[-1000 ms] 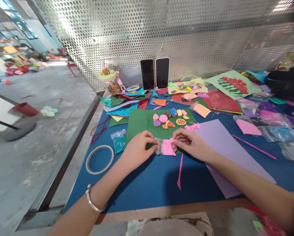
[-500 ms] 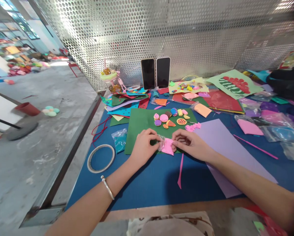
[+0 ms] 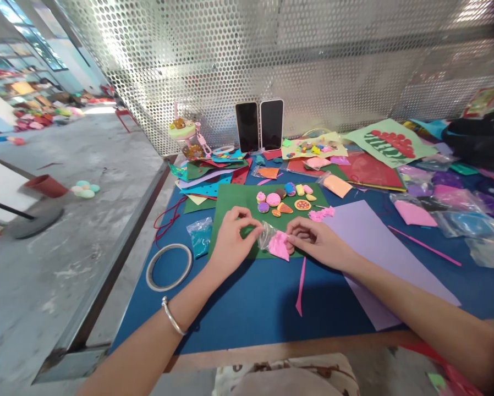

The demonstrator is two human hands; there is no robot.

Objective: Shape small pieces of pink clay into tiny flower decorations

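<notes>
Between my hands is a small clear bag of pink clay (image 3: 279, 245), held over the near edge of a green sheet (image 3: 234, 198). My left hand (image 3: 235, 242) pinches the clear plastic end of the bag between thumb and fingertips. The pink, filled end is gripped by my right hand (image 3: 315, 242), its fingers curled. Just beyond lie several small clay food shapes, among them a pink round piece (image 3: 273, 199) and a pizza (image 3: 302, 204). A crumbly pink clay strip (image 3: 322, 214) lies right of them. Below my right hand rests a pink modelling tool (image 3: 300, 289).
A roll of tape (image 3: 169, 246) and a bag of teal clay (image 3: 200, 237) lie at left. At right are a lilac sheet (image 3: 379, 258), another pink tool (image 3: 424, 246) and several clay bags. Two phones (image 3: 271, 125) stand at the back against a perforated metal panel (image 3: 313, 66).
My left hand has drawn slightly left and up, stretching out the bag's clear end. The pink clay stays by my right hand, and more empty plastic shows between the hands.
</notes>
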